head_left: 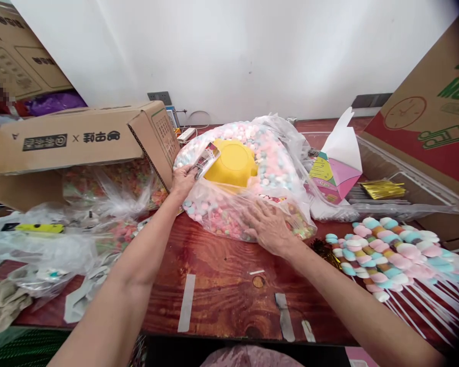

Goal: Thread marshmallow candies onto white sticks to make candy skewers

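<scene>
A large clear plastic bag full of small pastel pink, blue and white marshmallows lies on the table in front of me. A yellow scalloped bowl rests bottom up on the marshmallows. My left hand is at the bag's left side, its fingers closed on a small printed packet beside the bowl. What is inside the packet cannot be made out. My right hand lies with fingers stretched out on the front of the bag, pressing the plastic over colourful sweets.
At left, an open cardboard box holds bagged gummy sweets. Skewered marshmallows lie at right. Behind them, a clear plastic tray holds gold twist ties, near a pink and white paper wrapper. Tape strips stick to the table.
</scene>
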The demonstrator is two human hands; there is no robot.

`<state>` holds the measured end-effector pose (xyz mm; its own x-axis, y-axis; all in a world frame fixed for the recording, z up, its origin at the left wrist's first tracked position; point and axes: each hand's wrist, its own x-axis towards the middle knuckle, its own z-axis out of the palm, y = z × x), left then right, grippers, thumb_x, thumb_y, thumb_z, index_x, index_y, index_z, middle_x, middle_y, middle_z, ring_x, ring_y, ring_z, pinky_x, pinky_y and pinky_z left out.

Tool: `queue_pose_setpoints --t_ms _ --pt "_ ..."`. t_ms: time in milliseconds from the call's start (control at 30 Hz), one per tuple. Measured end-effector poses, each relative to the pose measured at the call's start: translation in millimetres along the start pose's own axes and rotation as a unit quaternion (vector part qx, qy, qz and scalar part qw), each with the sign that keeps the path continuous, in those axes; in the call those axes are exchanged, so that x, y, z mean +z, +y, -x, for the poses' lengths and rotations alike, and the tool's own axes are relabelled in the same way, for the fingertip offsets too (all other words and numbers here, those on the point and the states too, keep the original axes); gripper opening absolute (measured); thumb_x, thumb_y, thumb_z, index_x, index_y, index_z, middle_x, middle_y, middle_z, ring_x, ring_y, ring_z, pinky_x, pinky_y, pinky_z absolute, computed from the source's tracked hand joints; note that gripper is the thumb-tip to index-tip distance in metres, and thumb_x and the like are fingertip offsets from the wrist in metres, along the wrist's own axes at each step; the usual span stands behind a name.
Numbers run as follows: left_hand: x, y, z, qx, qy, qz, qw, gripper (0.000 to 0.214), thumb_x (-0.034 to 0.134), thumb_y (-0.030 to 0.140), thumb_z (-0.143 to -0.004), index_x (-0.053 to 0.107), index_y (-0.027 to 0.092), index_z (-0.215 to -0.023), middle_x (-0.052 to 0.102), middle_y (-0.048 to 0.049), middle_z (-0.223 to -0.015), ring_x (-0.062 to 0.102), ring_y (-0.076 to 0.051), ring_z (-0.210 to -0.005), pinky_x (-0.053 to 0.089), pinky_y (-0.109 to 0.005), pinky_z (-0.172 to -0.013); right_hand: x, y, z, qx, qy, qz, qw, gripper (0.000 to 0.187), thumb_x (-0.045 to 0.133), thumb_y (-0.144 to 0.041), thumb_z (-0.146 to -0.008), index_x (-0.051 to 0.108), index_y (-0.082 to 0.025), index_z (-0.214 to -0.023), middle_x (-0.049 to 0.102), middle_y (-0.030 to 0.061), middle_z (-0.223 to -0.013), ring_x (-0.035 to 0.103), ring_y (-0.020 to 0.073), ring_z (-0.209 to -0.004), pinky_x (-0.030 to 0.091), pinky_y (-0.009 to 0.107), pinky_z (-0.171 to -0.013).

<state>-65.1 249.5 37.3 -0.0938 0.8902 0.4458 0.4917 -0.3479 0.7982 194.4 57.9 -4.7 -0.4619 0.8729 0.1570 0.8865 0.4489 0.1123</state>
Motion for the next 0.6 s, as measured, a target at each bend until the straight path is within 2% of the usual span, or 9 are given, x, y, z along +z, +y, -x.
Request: queue_pose_setpoints --t_ms 67,167,233,300,367,433,467,533,600 --pt "-7.1 5.8 10.4 -0.005 0.010 0.039 0.999 0.029 0.058 0.036 -0.081 0.074 0.013 -0.087 0.067 -0.0019 -0.073 0.056 -0.015 -0.065 0.042 -0.024 -0.062 7.7 18.5 -12.4 0.036 -0.025 0.005 0.999 0.046 0.044 -0.044 -0.101 0.053 -0.024 -0.142 0.045 0.0105 -0.153 0.032 0.0355 -0.143 0.037 0.055 -0.102" --pt "-26.5 28.2 38.7 0.020 0.019 0.136 0.990 0.034 0.064 0.043 -0.081 0.075 0.016 -0.099 0.071 -0.0029 -0.085 0.060 -0.015 -0.071 0.048 -0.025 -0.068 14.6 37.9 -33.9 0.048 -0.029 0.008 0.998 0.042 0.044 -0.043 -0.101 0.061 -0.020 -0.132 0.059 0.0124 -0.138 0.048 0.0320 -0.128 0.043 0.046 -0.096" --pt "-43.1 41.6 62.2 0.043 0.001 0.137 0.990 0.033 0.067 0.044 -0.081 0.077 0.019 -0.100 0.072 -0.0026 -0.087 0.063 -0.016 -0.077 0.050 -0.026 -0.075 13.8 38.0 -43.5 0.051 -0.025 0.013 0.998 0.036 0.047 -0.038 -0.099 0.068 -0.017 -0.120 0.066 0.0144 -0.124 0.055 0.0307 -0.116 0.044 0.043 -0.092" --pt "-56.4 45.2 84.1 0.063 -0.025 0.090 0.994 0.028 0.070 0.043 -0.079 0.079 0.020 -0.093 0.073 -0.0031 -0.088 0.065 -0.019 -0.085 0.050 -0.028 -0.082 7.7 28.6 -45.2 0.049 -0.010 0.022 0.999 0.029 0.050 -0.029 -0.097 0.071 -0.015 -0.110 0.068 0.0168 -0.113 0.056 0.0314 -0.109 0.042 0.044 -0.090" --pt "-61.4 38.1 101.0 0.025 -0.038 0.103 0.994 0.028 0.073 0.044 -0.076 0.079 0.020 -0.089 0.074 -0.0035 -0.088 0.065 -0.019 -0.086 0.051 -0.029 -0.081 -2.7 16.9 -37.9 0.032 0.012 0.029 0.999 0.027 0.049 -0.022 -0.095 0.072 -0.016 -0.109 0.067 0.0171 -0.116 0.054 0.0312 -0.110 0.040 0.045 -0.091" --pt "-56.5 25.9 112.1 -0.053 -0.052 0.178 0.981 0.031 0.075 0.045 -0.074 0.079 0.019 -0.089 0.075 -0.0030 -0.085 0.065 -0.018 -0.079 0.051 -0.028 -0.076 -14.5 12.1 -24.6 0.018 0.055 0.033 0.998 0.032 0.047 -0.021 -0.096 0.069 -0.022 -0.120 0.060 0.0134 -0.133 0.050 0.0296 -0.118 0.037 0.043 -0.095" --pt "-51.1 20.3 115.6 -0.085 -0.060 0.216 0.971 0.032 0.077 0.046 -0.073 0.079 0.018 -0.090 0.075 -0.0027 -0.084 0.064 -0.017 -0.076 0.051 -0.027 -0.074 -19.7 14.1 -17.5 0.035 0.096 0.040 0.994 0.035 0.046 -0.021 -0.097 0.066 -0.024 -0.125 0.056 0.0128 -0.138 0.048 0.0306 -0.120 0.036 0.045 -0.096" --pt "-36.4 14.3 118.9 -0.121 -0.076 0.272 0.952 0.034 0.080 0.045 -0.069 0.079 0.018 -0.089 0.076 -0.0023 -0.083 0.064 -0.015 -0.074 0.050 -0.026 -0.073 -27.4 27.0 -6.1 0.122 0.212 0.065 0.967 0.040 0.050 -0.025 -0.094 0.062 -0.027 -0.133 0.051 0.0142 -0.144 0.047 0.0360 -0.121 0.035 0.050 -0.095" --pt "-19.4 16.0 118.3 -0.145 -0.087 0.331 0.928 0.034 0.085 0.043 -0.064 0.080 0.017 -0.086 0.076 -0.0020 -0.081 0.063 -0.014 -0.073 0.049 -0.025 -0.072 -30.3 46.5 -1.6 0.211 0.269 0.068 0.937 0.051 0.057 -0.026 -0.089 0.056 -0.023 -0.140 0.047 0.0188 -0.145 0.048 0.0411 -0.120 0.037 0.054 -0.092"
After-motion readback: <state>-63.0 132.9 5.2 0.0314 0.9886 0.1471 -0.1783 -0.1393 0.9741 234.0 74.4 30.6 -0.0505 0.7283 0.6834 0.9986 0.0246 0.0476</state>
